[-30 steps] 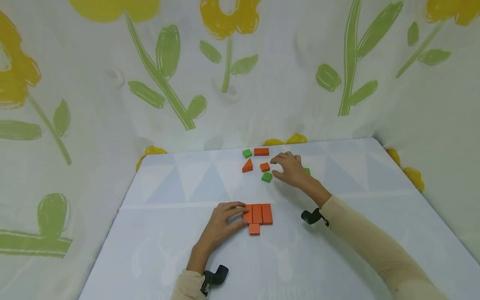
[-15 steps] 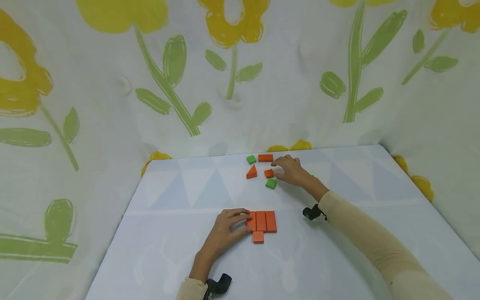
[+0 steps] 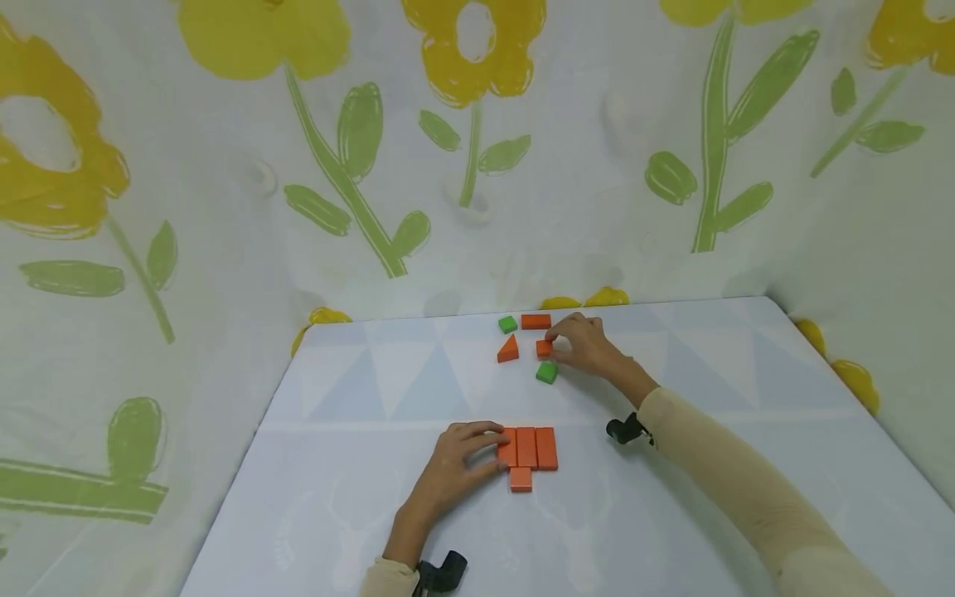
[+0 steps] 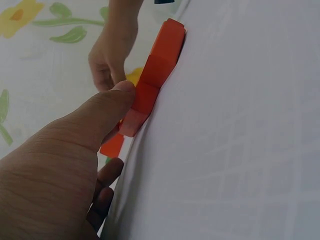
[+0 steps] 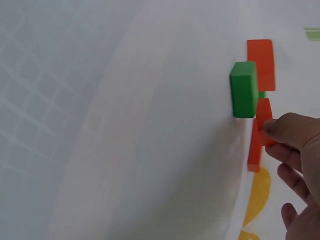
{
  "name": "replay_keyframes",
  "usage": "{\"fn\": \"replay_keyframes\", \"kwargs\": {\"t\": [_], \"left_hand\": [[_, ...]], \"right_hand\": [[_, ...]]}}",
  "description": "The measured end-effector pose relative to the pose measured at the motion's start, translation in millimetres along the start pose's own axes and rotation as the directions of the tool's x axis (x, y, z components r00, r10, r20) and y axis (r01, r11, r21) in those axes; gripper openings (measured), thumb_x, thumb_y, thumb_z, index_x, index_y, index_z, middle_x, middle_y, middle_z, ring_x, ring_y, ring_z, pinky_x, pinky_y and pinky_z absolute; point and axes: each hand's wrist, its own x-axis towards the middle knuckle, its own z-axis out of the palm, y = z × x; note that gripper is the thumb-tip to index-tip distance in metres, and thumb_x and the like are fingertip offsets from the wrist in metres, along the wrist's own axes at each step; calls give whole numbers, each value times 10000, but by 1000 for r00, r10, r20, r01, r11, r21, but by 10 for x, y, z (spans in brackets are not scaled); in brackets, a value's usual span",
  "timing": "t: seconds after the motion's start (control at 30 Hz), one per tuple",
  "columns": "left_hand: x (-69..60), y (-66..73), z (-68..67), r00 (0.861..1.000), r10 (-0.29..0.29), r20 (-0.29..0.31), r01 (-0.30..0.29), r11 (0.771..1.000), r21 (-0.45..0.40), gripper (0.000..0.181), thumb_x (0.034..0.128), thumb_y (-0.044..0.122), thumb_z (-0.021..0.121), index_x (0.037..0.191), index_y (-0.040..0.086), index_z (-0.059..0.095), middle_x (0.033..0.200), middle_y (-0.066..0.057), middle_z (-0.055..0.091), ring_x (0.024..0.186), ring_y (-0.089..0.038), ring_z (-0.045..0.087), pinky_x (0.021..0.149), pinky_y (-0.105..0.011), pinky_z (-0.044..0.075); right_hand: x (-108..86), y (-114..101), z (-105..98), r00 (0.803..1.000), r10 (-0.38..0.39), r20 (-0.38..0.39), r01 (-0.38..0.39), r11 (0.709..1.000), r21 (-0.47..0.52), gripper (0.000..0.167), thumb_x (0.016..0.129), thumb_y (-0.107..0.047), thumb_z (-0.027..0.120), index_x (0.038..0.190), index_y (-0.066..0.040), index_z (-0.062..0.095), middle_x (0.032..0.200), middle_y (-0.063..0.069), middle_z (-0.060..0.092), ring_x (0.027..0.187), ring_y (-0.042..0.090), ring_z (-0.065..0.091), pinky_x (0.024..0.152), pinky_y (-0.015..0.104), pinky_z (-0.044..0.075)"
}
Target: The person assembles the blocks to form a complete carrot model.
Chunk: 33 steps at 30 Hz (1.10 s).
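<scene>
Around the small orange block (image 3: 544, 349) pinched by your right hand (image 3: 589, 346), you find the green block (image 3: 547, 372) on the near side, the long orange rectangular block (image 3: 536, 322) behind and the orange triangular block (image 3: 508, 350) to the left. Nearer you, a bare band of the white patterned table (image 3: 671, 531) offers passage before the row of three orange rectangular blocks (image 3: 526, 448), obstructed on its left by your left hand (image 3: 453, 464).
</scene>
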Motion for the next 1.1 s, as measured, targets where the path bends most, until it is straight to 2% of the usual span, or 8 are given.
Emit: {"fn": "replay_keyframes", "kwargs": {"t": [0.1, 0.3, 0.53, 0.67, 0.83, 1.1], "left_hand": [[1, -5, -18, 1000, 0, 0, 0, 1000, 11, 327, 906, 332, 757, 1219, 242, 721, 1317, 94, 608, 1199, -170, 517, 1000, -474, 415], [9, -30, -54, 1000, -16, -1, 16, 1000, 16, 324, 902, 323, 763, 1212, 239, 725, 1320, 102, 604, 1193, -173, 515, 997, -482, 413], [1, -10, -30, 1000, -26, 4, 26, 1000, -2, 334, 908, 327, 756, 1227, 233, 720, 1329, 80, 607, 1201, -190, 515, 1007, -492, 407], [-8, -1, -8, 1000, -6, -6, 6, 1000, 3, 337, 902, 324, 762, 1222, 226, 722, 1322, 69, 611, 1193, -196, 520, 994, -497, 413], [-6, 4, -6, 1000, 17, -21, -16, 1000, 27, 330, 899, 309, 767, 1215, 222, 723, 1310, 63, 616, 1181, -196, 526, 980, -494, 421], [0, 28, 2, 1000, 22, -18, -22, 1000, 10, 331, 888, 291, 782, 1205, 213, 730, 1297, 46, 629, 1186, -212, 528, 989, -499, 419]], "right_hand": [[-81, -50, -61, 999, -18, -50, 19, 1000, 15, 249, 898, -194, 769, 1128, -110, 727, 1164, 34, 694, 1217, 268, 457, 973, 503, 271], [-269, -248, -168, 994, -41, -104, 41, 999, 0, 263, 883, -186, 779, 1128, -113, 721, 1130, 23, 698, 1205, 255, 469, 974, 501, 290], [-626, -527, -233, 970, -182, -159, 182, 983, -14, 257, 845, -163, 813, 1085, -133, 726, 1071, -17, 707, 1130, 236, 506, 934, 518, 348], [-884, -652, -222, 957, -238, -163, 238, 971, -20, 259, 832, -161, 822, 1072, -154, 726, 1052, -47, 705, 1108, 214, 520, 912, 493, 368], [-1178, -768, -180, 950, -276, -145, 276, 961, -22, 278, 817, -166, 836, 1069, -185, 721, 1051, -85, 681, 1114, 168, 513, 917, 456, 365], [-1540, -863, -15, 923, -358, -144, 358, 933, -29, 276, 808, -163, 828, 1061, -193, 721, 1059, -97, 676, 1125, 159, 524, 899, 449, 391]]}}
